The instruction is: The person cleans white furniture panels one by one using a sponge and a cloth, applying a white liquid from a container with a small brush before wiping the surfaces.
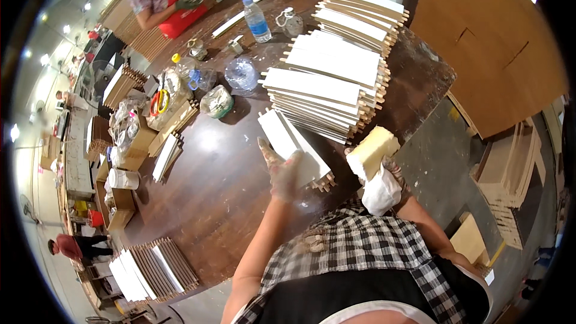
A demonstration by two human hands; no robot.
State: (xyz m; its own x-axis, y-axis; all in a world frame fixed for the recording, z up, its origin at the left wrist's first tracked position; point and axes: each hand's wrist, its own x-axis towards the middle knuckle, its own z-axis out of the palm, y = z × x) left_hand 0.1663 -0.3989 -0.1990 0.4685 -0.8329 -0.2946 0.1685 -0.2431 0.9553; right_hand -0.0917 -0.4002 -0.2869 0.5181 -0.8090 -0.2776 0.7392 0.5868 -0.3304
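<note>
My left hand (pixel 283 175) has its fingers spread against the near left side of a small stack of white slats (pixel 295 142) with wooden pegs at the ends. Its thumb lies over the top slat. My right hand (pixel 393 174) is closed around a yellow sponge block (pixel 373 151) and a bunched white cloth (pixel 381 191), held at the table's near edge. Part of that hand is hidden behind them. Just beyond the small stack stand larger stacks of pegged white slats (pixel 315 87).
On the brown table (pixel 207 204) are a water bottle (pixel 257 23), a cut plastic bottle (pixel 242 74), a tub (pixel 216 102), scissors (pixel 159 102) and cardboard boxes (pixel 135 144). More slats (pixel 153 270) lie near left. Across the table, a person (pixel 168 0) holds slats. Cardboard (pixel 492 42) stands right.
</note>
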